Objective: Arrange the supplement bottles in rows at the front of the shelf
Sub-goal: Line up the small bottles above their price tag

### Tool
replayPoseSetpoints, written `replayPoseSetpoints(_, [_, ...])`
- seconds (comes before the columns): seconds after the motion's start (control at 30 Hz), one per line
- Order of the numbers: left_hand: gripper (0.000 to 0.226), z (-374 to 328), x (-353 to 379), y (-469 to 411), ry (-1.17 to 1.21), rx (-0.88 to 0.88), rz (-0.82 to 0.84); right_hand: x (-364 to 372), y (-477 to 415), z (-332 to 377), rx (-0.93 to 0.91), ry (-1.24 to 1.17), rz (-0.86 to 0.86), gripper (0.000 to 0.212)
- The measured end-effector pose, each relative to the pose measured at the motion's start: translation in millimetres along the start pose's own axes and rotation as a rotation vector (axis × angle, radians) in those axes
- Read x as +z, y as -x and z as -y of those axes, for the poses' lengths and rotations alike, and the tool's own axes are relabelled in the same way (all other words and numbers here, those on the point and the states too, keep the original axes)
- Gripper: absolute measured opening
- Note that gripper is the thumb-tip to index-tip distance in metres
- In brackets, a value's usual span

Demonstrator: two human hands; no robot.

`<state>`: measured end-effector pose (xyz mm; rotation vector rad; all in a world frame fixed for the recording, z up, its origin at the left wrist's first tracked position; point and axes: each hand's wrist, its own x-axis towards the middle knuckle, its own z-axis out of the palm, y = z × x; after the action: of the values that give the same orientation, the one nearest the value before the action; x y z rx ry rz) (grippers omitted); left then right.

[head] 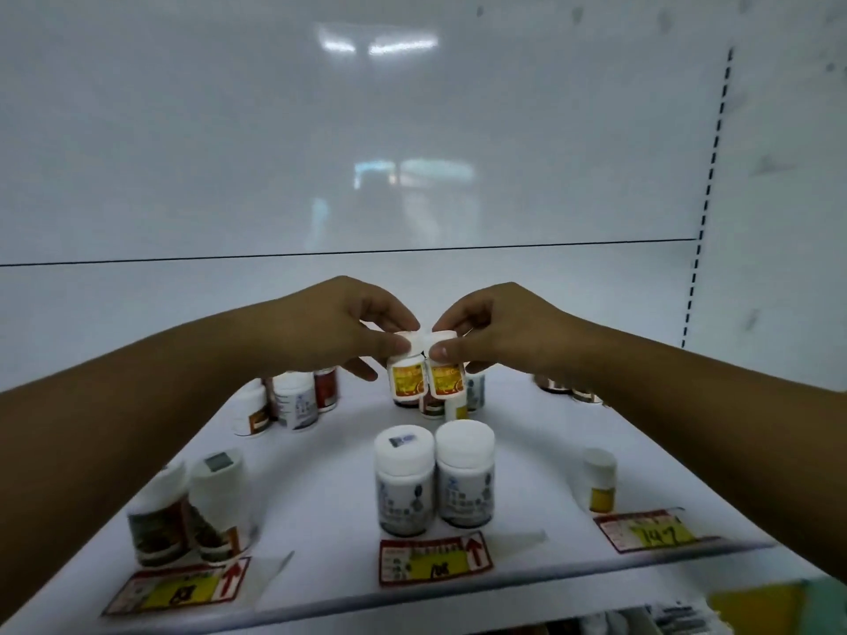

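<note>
White shelf (321, 488), white back wall (412, 130) with dashed black slot line (715, 144) at right. Two small held bottles (426, 375): white caps, yellow-orange labels with red band at bottom; front middle pair (433, 478): white caps, white labels with blue-grey print; front left pair (190, 511): white tops, brown-and-green picture labels; lone front-right bottle (599, 481): white with yellow band. Price tags (435, 559) along edge: red border, yellow patch, black scrawl, red arrow on two.
</note>
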<state>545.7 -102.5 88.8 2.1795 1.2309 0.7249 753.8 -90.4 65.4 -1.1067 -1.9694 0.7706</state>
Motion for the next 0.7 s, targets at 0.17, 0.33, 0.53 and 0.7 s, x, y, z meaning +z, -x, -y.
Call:
replayPoseSetpoints(0.17, [0.018,-24.3,26.7,-8.1,0.010,0.048,0.032,-25.0,29.3,-7.9,0.031,0.006,-0.058,0.024])
replayPoseSetpoints(0.33, [0.019,-40.3,50.9,-15.2,0.034,0.111,0.051,-47.2,54.7,-8.3,0.089,0.051,-0.076,0.023])
replayPoseSetpoints(0.53, [0.020,-55.5,85.5,-26.6,0.083,0.079,0.031,-76.3,73.9,-28.6,0.115,0.072,-0.095,0.024])
replayPoseSetpoints(0.7, [0.018,-60.4,112.6,-37.9,-0.002,0.012,-0.059,-103.2,90.4,-70.4,0.143,0.121,-0.058,0.023])
